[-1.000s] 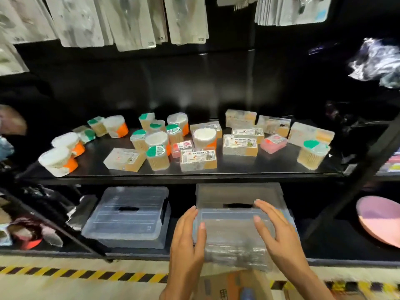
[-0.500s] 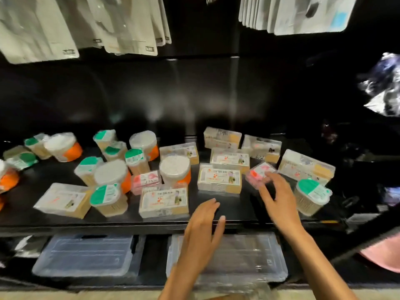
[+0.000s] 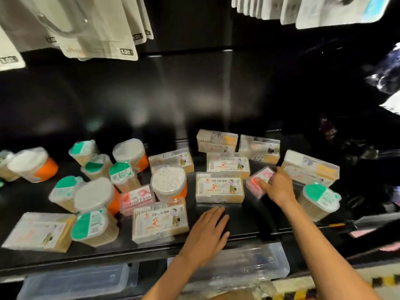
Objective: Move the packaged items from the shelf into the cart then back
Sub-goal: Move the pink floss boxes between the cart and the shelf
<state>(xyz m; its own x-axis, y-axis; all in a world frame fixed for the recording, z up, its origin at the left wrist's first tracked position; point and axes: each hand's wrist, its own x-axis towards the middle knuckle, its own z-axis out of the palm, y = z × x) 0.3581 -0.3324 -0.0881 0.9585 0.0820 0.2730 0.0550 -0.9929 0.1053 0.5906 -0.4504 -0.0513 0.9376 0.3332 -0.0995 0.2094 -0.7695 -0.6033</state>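
Several packaged items lie on the black shelf (image 3: 255, 219): clear rectangular boxes of wooden sticks, round tubs with green or orange parts, and two small pink boxes. My right hand (image 3: 276, 187) reaches over the shelf and grips the right-hand pink box (image 3: 258, 181), thumb on its front edge. Flat and with straight fingers, my left hand (image 3: 208, 231) rests on the bare front of the shelf, beside a rectangular stick box (image 3: 160, 220). Another stick box (image 3: 218, 187) lies between my hands. No cart is in view.
Clear lidded plastic bins (image 3: 249, 263) sit on the lower shelf under my arms, another bin (image 3: 75, 282) to the left. Grey packaged goods (image 3: 91, 24) hang above. A green-lidded tub (image 3: 318, 199) stands right of my right hand. Yellow-black floor tape (image 3: 303, 293) shows at the bottom.
Both hands left the clear bin on the lower shelf and rose to the upper shelf. My right hand reached the pink box and closed on it; my left hand settled on the shelf front.
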